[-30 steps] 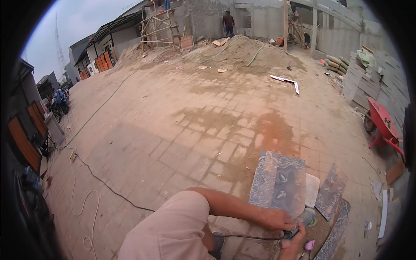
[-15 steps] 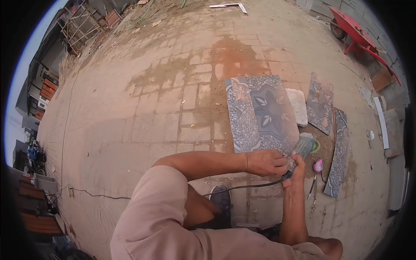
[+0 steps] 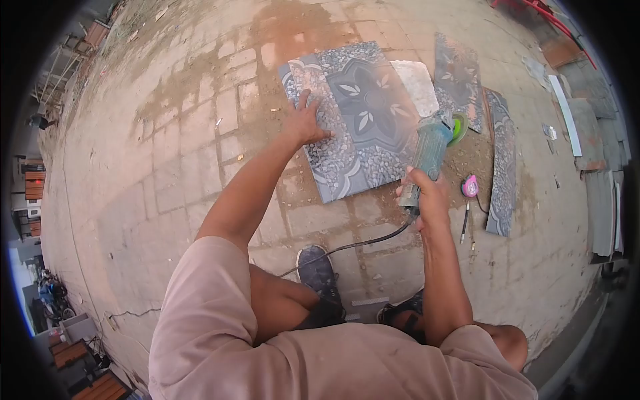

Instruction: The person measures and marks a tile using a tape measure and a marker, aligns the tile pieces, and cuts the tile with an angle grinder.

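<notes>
My right hand [image 3: 427, 192] is wrapped round the rear body of a teal angle grinder [image 3: 432, 145]. The grinder's green disc [image 3: 458, 129] sits at its head, to the right of a patterned floor tile [image 3: 373, 100]. Fingers spread, my left hand [image 3: 308, 121] rests on the pebble-patterned left part of that tile. A black power cord [image 3: 367, 241] runs from the grinder's rear toward my left shoe. Beneath the tile's right side, a pale slab [image 3: 415, 87] sticks out.
Cut tile pieces [image 3: 457, 77] and a narrow tile strip [image 3: 501, 160] lie to the right. A pink tape measure [image 3: 470, 186] and a pen-like stick [image 3: 465, 222] are near my right forearm. Part of a red wheelbarrow [image 3: 550, 19] shows at the upper right.
My left hand has left the grinder's rear and reached forward-left onto the tile. My right hand still holds the grinder. The camera view has tipped downward.
</notes>
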Motion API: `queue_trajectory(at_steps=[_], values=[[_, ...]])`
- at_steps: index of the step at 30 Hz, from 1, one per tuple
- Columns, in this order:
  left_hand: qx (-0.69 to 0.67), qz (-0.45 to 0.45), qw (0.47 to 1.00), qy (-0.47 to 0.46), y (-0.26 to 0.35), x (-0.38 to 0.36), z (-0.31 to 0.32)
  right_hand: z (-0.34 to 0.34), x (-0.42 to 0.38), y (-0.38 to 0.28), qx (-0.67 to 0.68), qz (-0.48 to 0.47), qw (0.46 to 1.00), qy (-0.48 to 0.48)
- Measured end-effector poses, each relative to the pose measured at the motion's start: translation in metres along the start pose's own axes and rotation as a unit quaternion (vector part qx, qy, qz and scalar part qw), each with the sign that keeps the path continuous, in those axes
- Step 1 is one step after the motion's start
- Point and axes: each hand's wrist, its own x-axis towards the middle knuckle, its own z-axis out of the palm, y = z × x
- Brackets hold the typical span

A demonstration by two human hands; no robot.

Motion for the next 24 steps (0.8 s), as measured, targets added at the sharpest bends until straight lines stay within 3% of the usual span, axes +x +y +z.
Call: queue_trajectory(at_steps=[2, 11, 14, 19, 21, 24], values=[[0.041, -0.079, 0.992, -0.092, -0.01, 0.016, 0.002, 0.012, 0.008, -0.006, -0.015, -0.008, 1.0, -0.009], [0.026, -0.039, 0.987, -0.153, -0.017, 0.036, 0.005, 0.058, 0.065, -0.011, -0.073, -0.058, 0.992, -0.081], [0.014, -0.09, 0.981, -0.172, -0.009, 0.031, -0.007, 0.079, 0.082, -0.015, -0.083, -0.056, 0.991, -0.094], [0.0, -0.052, 0.991, -0.125, -0.023, 0.032, 0.007, 0.111, 0.133, -0.006, -0.135, -0.07, 0.98, -0.125], [0.006, -0.043, 0.993, -0.109, -0.025, 0.03, 0.011, 0.126, 0.158, 0.008, -0.207, -0.164, 0.958, -0.111], [-0.023, -0.021, 0.997, -0.068, -0.031, 0.028, 0.019, 0.156, 0.177, 0.011, -0.201, -0.162, 0.956, -0.14]])
